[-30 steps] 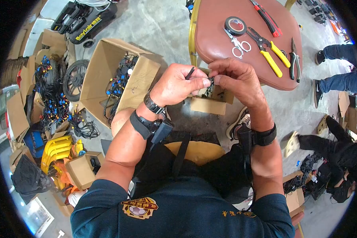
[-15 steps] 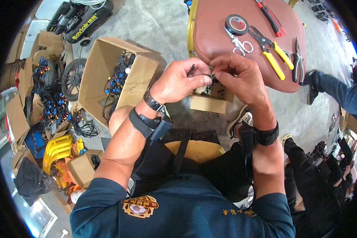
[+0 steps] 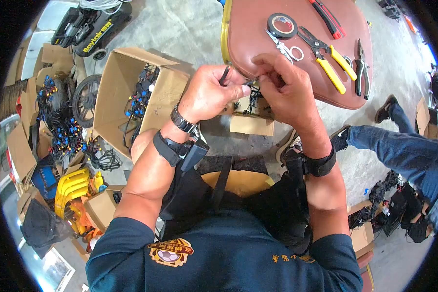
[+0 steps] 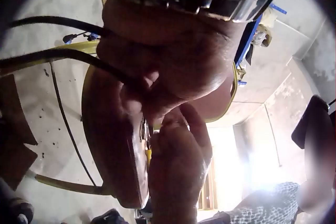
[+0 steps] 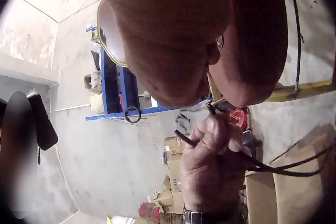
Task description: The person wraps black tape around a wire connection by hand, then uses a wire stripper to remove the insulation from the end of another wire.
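Note:
In the head view my left hand grips a black cable, whose cut end sticks up past the index finger. The right wrist view shows thin stripped wires at another end, just past the left thumb, while the rest of the black cable loops away behind the hand. My right hand meets the left one at this end, thumb and fingers curled close at the wires. Its fingertips partly hide the contact. In the left wrist view two strands of black cable run into the left palm.
A brown padded seat ahead bears black tape, scissors, yellow-handled wire strippers, pliers and a red-black cutter. A small carton sits below the hands. A larger carton of cables stands left. A person's jeans-clad leg is at right.
Both hands stay together at the cable end; the right fingers shift slightly there. The view has moved a little. The person in jeans at the right has stepped closer.

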Available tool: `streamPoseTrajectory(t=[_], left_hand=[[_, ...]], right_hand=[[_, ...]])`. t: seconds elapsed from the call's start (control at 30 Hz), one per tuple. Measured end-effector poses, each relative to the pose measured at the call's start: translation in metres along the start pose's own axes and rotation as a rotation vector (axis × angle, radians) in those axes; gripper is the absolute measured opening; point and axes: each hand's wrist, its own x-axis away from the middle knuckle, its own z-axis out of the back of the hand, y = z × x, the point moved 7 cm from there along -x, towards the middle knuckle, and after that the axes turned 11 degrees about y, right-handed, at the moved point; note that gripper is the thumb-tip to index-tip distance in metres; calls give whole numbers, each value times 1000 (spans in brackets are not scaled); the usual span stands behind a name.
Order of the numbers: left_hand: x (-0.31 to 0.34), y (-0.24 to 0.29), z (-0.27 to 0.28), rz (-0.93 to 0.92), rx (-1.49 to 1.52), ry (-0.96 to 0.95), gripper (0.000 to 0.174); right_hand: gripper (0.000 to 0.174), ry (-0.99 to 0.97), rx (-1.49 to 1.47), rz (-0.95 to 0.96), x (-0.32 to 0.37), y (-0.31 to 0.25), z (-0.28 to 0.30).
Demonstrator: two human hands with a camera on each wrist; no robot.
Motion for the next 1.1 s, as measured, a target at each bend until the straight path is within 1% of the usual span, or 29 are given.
streamPoseTrajectory(t=[0.03,0.07,0.1,0.13,0.17,0.23,0.3,0.37,0.47,0.57,0.67,0.77,0.87,0.97,1.1], left_hand=[[0,-3,0,9,-4,-3,12],[1,-8,1,19,-8,-4,12],[1,-14,2,28,-14,-4,12],[-2,-14,4,-7,15,55,12],[-2,-14,3,1,63,48,12],[-7,-7,2,-1,164,42,12],[-7,-7,1,8,173,41,13],[-7,-9,2,13,183,27,13],[-8,-14,1,9,291,7,13],[-6,-11,2,-13,294,18,9],[-5,-9,1,2,274,22,9],[-4,-10,0,29,255,6,12],[-2,-6,-2,-24,226,12,14],[-2,-7,-3,-22,168,32,16],[0,-4,-4,-34,116,26,18]], right_hand=[[26,56,26,53,-2,-1,5],[27,161,24,84,-10,-2,21],[29,198,-79,72,-17,6,36],[28,165,-100,3,-21,8,41],[26,132,-121,-71,-19,8,42],[23,-40,-72,-55,-11,2,25],[19,-165,-83,-7,-3,5,7],[19,-274,-18,-8,5,3,-2],[17,-379,-19,-114,15,11,-12],[16,-422,-25,-120,18,11,-13],[21,-348,-70,-352,19,18,-11],[24,-251,-210,-389,20,24,-12],[23,-255,-203,-382,19,21,-13],[22,-241,-161,-366,20,22,-14],[16,-238,-177,-399,19,23,-15]])
